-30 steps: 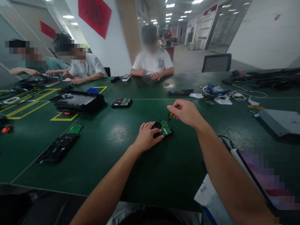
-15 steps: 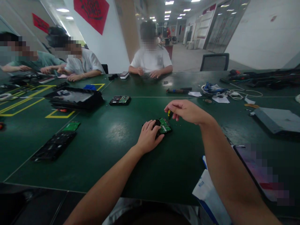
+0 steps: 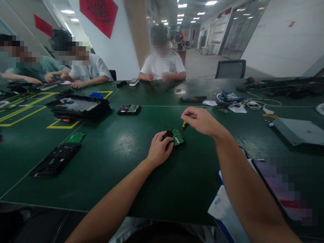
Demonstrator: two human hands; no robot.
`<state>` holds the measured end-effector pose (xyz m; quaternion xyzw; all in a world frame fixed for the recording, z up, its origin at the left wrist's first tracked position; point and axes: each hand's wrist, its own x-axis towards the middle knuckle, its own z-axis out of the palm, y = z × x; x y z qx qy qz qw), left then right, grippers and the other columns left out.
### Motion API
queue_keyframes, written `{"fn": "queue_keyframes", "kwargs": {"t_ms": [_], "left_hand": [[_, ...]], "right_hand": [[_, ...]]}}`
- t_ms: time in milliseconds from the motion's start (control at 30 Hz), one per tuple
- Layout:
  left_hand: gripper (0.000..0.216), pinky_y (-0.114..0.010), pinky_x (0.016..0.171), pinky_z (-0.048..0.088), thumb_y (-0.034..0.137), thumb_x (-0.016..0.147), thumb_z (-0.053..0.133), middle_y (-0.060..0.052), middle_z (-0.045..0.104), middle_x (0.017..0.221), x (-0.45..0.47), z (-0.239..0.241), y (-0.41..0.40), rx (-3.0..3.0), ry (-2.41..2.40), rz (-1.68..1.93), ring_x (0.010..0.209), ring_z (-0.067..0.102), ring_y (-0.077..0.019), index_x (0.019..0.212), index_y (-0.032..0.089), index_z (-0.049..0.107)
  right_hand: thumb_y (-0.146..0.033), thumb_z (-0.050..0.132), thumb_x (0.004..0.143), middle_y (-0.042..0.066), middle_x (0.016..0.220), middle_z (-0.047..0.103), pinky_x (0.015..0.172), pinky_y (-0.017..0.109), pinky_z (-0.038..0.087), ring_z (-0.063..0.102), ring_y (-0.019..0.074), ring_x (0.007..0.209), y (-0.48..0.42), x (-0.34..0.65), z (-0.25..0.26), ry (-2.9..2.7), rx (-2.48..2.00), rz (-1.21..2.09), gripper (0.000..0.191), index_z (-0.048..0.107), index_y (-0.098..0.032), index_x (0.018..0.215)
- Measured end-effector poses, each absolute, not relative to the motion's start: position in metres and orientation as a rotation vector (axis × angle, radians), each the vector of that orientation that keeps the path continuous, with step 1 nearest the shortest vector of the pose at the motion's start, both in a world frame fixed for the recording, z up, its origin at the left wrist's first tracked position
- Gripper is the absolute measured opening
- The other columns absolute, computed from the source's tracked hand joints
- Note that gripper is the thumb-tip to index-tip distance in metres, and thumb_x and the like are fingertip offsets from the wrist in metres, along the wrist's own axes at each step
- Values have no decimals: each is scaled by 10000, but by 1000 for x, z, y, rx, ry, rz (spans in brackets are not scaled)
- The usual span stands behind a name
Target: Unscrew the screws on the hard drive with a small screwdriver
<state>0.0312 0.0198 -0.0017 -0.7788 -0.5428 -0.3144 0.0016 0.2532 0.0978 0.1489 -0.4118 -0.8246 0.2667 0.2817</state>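
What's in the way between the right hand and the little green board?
Nothing visible blocks it: just the screwdriver in the right hand, slanting down toward the green board. The left hand sits at the board's left side, out of the screwdriver's path.

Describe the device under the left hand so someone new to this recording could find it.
On the green table, follow the wearer's left forearm to the left hand. Its fingers rest on a small black device with a green circuit board. Unlike the similar device farther off, it has a yellow-and-black tool pointing down at it.
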Motion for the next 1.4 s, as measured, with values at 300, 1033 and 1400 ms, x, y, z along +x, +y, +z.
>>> {"fn": "queue_keyframes", "kwargs": {"t_ms": [300, 1033, 1400], "left_hand": [[288, -560, 1149, 428, 313, 1005, 529, -138, 538, 1421, 30, 5, 20, -2499, -1613, -838, 1357, 473, -322, 1243, 236, 672], [302, -588, 1154, 395, 354, 979, 579, -136, 539, 1446, 27, -1, 24, -2498, -1664, -913, 1360, 483, -331, 1248, 244, 663], [306, -565, 1144, 413, 357, 982, 584, -135, 540, 1447, 26, -3, 25, -2498, -1639, -906, 1343, 498, -320, 1249, 241, 677]], "right_hand": [[-320, 434, 1034, 85, 1154, 712, 633, 308, 524, 654, 143, 719, 103, 253, 142, -2189, -963, 965, 342, 676, -225, 1257], [-328, 408, 1048, 94, 987, 716, 820, 355, 425, 623, 227, 916, 89, 247, 155, -2520, -1095, 384, 319, 675, -199, 931], [-222, 575, 927, 138, 1101, 696, 883, 386, 475, 641, 267, 999, 88, 247, 145, -2594, -1158, 187, 165, 645, -171, 1067]]}}
